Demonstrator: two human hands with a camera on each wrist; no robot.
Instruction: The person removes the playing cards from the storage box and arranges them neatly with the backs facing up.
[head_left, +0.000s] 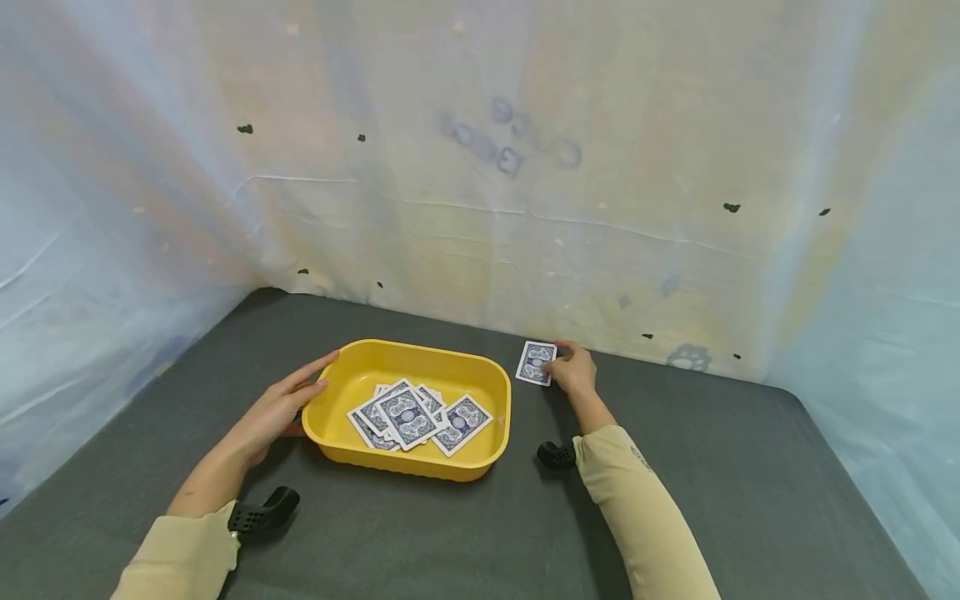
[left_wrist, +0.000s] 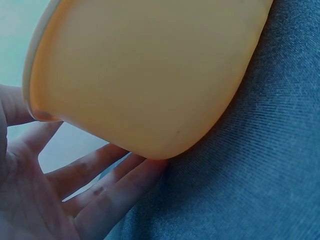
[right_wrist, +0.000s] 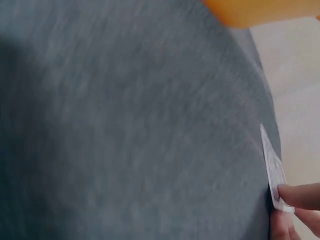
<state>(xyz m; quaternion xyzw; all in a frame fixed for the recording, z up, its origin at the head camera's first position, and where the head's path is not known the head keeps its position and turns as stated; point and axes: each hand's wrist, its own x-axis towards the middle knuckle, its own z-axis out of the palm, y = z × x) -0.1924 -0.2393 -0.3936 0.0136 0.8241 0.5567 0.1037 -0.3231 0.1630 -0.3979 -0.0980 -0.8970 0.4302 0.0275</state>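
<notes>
**A makeshift recording booth**

A staged enclosure is suggested rather than a home or shop. A table (head_left: 750,467) covered in grey felt-like cloth is walled on three sides by pale, wrinkled plastic sheeting (head_left: 480,167), marked with small dark spots and faint reversed lettering (head_left: 510,142).
</notes>
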